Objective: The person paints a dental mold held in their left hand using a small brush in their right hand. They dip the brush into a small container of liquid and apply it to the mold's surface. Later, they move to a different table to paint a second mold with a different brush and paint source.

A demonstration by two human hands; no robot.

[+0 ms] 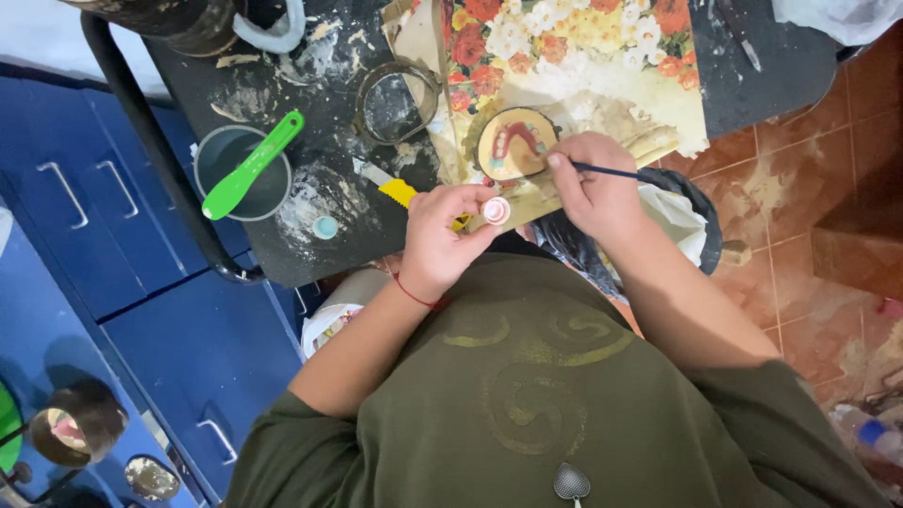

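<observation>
My left hand [442,235] pinches a small pink cap-like dish [496,210] at the near edge of the black table [310,235]. In my right hand [594,188] is a thin dark-handled brush [611,172], its tip hidden by my fingers beside a round metal flask [515,143]. Inside the flask lies a pink denture mould with teeth. The flask rests on a flowered sheet [564,47] that covers part of the table.
A dark rubber bowl [240,174] with a green spatula [252,166] stands at the left. An empty metal ring [397,102] lies behind it. A yellow-handled knife [395,188] and a small blue cap [324,227] lie near my left hand. Blue drawers [141,282] stand at the left, a lined bin [687,216] at the right.
</observation>
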